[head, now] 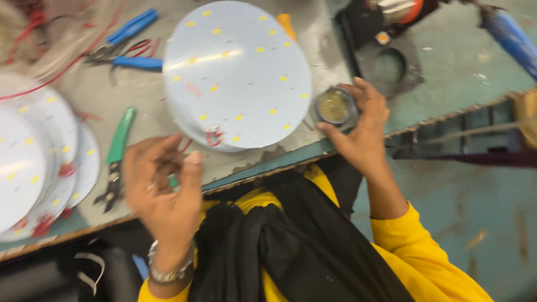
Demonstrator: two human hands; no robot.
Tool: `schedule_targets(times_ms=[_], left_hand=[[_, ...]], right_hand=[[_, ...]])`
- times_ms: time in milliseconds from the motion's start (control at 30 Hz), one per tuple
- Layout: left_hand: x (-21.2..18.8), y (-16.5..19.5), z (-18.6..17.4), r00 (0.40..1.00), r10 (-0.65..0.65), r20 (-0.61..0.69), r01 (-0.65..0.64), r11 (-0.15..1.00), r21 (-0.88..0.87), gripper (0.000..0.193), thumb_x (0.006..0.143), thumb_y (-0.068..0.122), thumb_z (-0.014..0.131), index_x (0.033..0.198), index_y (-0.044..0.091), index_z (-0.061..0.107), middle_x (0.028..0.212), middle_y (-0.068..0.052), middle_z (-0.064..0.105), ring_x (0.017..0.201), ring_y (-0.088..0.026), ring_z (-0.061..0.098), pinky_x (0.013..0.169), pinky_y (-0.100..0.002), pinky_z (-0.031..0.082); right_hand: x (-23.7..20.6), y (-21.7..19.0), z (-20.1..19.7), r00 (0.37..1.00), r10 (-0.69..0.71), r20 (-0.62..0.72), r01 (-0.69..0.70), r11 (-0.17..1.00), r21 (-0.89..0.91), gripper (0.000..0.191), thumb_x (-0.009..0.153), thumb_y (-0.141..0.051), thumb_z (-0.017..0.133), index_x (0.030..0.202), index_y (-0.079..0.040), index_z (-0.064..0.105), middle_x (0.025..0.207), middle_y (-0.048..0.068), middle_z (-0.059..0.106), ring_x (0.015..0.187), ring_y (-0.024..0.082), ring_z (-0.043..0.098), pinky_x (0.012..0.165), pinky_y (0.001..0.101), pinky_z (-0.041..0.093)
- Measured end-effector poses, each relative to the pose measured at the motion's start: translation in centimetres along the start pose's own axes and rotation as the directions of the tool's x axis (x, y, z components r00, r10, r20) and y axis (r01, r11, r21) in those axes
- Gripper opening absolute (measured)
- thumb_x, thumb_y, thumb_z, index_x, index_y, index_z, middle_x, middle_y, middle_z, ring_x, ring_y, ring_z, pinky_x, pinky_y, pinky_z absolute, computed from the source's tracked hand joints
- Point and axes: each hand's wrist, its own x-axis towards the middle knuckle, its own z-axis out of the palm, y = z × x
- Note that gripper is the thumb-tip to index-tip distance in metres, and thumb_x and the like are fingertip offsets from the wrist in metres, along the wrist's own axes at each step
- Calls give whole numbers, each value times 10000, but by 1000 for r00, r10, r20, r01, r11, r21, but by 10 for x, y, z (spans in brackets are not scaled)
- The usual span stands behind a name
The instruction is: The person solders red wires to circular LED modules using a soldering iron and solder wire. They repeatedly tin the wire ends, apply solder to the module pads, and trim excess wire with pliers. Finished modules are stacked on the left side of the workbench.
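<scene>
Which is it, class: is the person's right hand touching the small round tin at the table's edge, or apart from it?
Touching. The head view shows the right hand with its fingers and thumb wrapped around the rim of the small round tin, with no gap between them.

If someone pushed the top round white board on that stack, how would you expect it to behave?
The round white board looks thin, flat and rigid, so it would probably slide rather than roll. It overhangs the stack beneath, so it might skid off. Its small yellow chips and red wires look delicate.

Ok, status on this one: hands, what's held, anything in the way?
Right hand grips small round tin at the bench edge. Left hand empty, blurred, near green pliers. Round white LED board lies between them.
</scene>
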Motion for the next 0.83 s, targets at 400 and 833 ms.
schedule_targets(times_ms=[400, 833], left_hand=[[10, -14, 36, 994, -8, -110, -5, 993, -117, 581, 979, 127, 729, 1472, 72, 426, 1694, -142, 222, 1458, -229, 390, 1199, -424, 401], [17, -38, 57, 988, -78, -136, 42, 968, -248, 619, 983, 122, 759, 1470, 90, 378, 1700, -198, 126, 1647, -334, 21, 1364, -527, 118]], right_hand=[[67, -106, -17, 858, -497, -129, 508, 785, 355, 1040, 800, 140, 817, 1551, -220, 194, 1488, 194, 427, 1311, 287, 546, 1109, 380, 509], [92, -107, 34, 772, -602, 203, 367, 683, 631, 1137, 899, 179, 787, 1622, -344, 82, 1477, 154, 515, 1273, 239, 621, 1055, 343, 535]])
